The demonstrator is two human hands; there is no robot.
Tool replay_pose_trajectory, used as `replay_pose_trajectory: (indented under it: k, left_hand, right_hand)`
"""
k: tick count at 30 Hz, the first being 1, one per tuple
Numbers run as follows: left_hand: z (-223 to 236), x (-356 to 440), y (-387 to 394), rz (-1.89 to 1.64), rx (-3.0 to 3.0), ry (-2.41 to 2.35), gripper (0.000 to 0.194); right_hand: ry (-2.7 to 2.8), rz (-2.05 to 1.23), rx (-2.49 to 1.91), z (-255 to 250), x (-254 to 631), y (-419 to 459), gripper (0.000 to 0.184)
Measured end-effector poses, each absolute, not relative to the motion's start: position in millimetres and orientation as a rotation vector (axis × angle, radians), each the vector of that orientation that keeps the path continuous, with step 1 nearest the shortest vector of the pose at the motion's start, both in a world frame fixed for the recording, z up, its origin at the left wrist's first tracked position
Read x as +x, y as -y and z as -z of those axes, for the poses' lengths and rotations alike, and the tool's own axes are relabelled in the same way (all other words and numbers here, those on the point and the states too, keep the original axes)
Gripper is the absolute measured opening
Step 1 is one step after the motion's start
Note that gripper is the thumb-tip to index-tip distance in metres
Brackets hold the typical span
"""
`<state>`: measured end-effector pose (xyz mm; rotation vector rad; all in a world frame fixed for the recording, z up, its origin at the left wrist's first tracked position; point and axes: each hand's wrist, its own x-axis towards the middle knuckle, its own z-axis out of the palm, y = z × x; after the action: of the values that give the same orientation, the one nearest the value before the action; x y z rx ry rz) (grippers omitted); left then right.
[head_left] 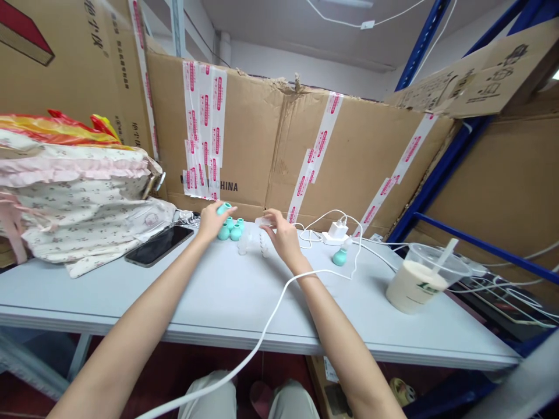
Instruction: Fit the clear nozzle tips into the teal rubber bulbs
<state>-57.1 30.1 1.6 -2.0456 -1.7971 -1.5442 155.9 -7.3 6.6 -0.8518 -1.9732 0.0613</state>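
Seen from my remote post, two bare hands meet near the back edge of a light grey table (209, 302), each occupied with one small part. The left hand (211, 222) has its fingers curled narrowly around a teal rubber bulb (223, 208), its neck slanting up to the right. The right hand (283, 234) pinches a clear plastic piece (262, 222); from here I cannot tell exactly where each fingertip bears on it. The two parts are apart.

Between them and the back edge stand other teal bulbs (236, 233), beside clear plastic parts (248, 244) too transparent for me to count. Toward the right edge, a bulb with a clear tip (339, 256) stands near a white charger (337, 229).

As I judge it, the step in hand is lining up the two held parts. I would grip the bulb low and lightly, since soft rubber likely deforms when squeezed, leave its mouth uncovered, and bring the clear piece in straight on its axis. Working low over the table would catch a slip. I would also mind the white cable (279, 304) crossing the right wrist and hanging past the front edge.
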Motion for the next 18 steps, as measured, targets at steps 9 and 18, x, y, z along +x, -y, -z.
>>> replay_pose_trajectory:
  k: [9, 18]
  left_hand:
    - [3, -113, -47, 1.327, -2.52, 1.965, 0.051]
    - [10, -131, -48, 1.021, -2.394, 2.208, 0.043]
  right_hand:
    - [2.37, -0.156, -0.751, 12, 146, 1, 0.015]
    - [2.633, 0.159, -0.736, 19, 135, 10, 0.021]
